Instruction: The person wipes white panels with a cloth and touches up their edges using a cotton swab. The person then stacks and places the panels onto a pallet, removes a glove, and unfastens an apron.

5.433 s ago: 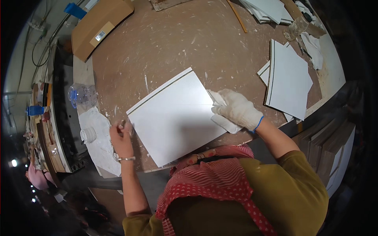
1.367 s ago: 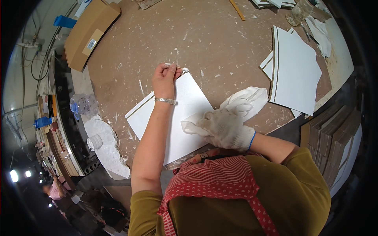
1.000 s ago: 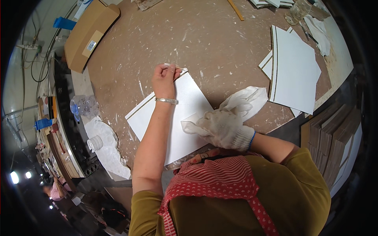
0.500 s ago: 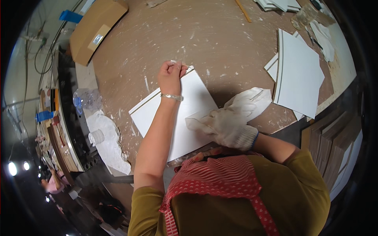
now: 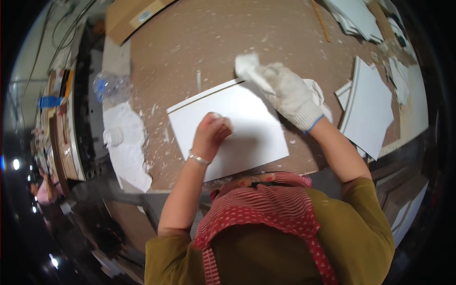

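Note:
A white rectangular panel (image 5: pixel 242 128) lies on the brown worktable, with a thin dark groove along its far edge. Above the panel's left part is my left hand (image 5: pixel 213 135), bare and with a bracelet at the wrist. Its fingers are curled together; what they hold, if anything, is too blurred to name. My right hand (image 5: pixel 289 92), in a white knitted glove, is closed on a white cloth (image 5: pixel 247 65). One end of the cloth reaches the panel's far right corner, and another part shows beyond the glove.
White panels (image 5: pixel 368 109) lie stacked at the right, with more panels (image 5: pixel 354 16) at the far right. A cardboard box (image 5: pixel 130 21) stands far left. Along the left edge are a plastic bottle (image 5: pixel 111 87), a white sheet (image 5: pixel 126 156) and a white roll (image 5: pixel 113 137). A thin wooden stick (image 5: pixel 321 21) lies beyond.
My left hand has drawn back from the panel's far corner to above its left part. My right hand has moved away from me with the cloth to that corner. The panel appears turned.

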Tool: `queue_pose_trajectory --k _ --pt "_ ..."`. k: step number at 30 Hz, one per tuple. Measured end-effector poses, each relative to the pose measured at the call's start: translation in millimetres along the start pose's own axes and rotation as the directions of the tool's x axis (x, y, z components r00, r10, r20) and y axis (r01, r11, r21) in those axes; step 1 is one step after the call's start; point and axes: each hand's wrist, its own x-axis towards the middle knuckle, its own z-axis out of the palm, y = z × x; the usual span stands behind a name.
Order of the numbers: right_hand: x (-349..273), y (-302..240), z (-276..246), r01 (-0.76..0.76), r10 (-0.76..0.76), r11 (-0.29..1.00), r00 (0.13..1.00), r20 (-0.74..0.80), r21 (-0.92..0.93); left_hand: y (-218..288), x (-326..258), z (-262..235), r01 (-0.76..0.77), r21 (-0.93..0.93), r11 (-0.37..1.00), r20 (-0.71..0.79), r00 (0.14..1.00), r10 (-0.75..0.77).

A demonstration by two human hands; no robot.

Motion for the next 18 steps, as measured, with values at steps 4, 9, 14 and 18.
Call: queue_pose_trajectory --k 4,9,14,18 --pt "46.6 -22.6 -20.7 -0.505 0.426 0.823 0.852 0.305 0.261 -0.6 -1.1 6.0 -0.025 0.049 0.998 -0.130 0.991 0.031" --pt "46.5 -33.8 -13.0 -0.176 0.223 0.959 0.952 0.208 -0.222 0.1 -1.6 6.0 -0.030 0.033 0.999 -0.058 0.998 0.032" --pt "46.6 -18.2 -16.6 -0.501 0.510 0.858 0.857 0.075 -0.115 15.3 -8.9 -1.7 -0.205 -0.014 0.979 -0.215 0.956 0.197" --pt "21.6 -6.7 -27.5 -0.463 0.461 0.886 0.881 0.112 -0.006 80.5 -22.0 -65.4 -0.448 0.222 0.866 -0.469 0.730 0.498"
